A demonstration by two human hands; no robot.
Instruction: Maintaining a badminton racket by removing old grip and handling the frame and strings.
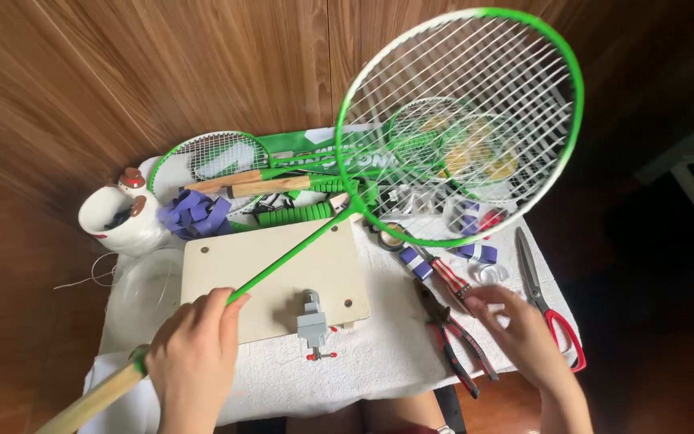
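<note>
Head view: left hand [194, 358] grips green racket [459, 124] at its handle

A home racket-repair bench — pliers [455, 337], scissors [546, 301], a small vise [312, 323], spare rackets [226, 165].

My left hand [194, 354] is bare: no glove, no ring that I can see, the nails short and plain. My right hand [524, 329] is bare too, with no ring or band showing. Both wrists and the forearms below them are uncovered, with no sleeve reaching into view. No watch or bracelet shows on either wrist.
</note>
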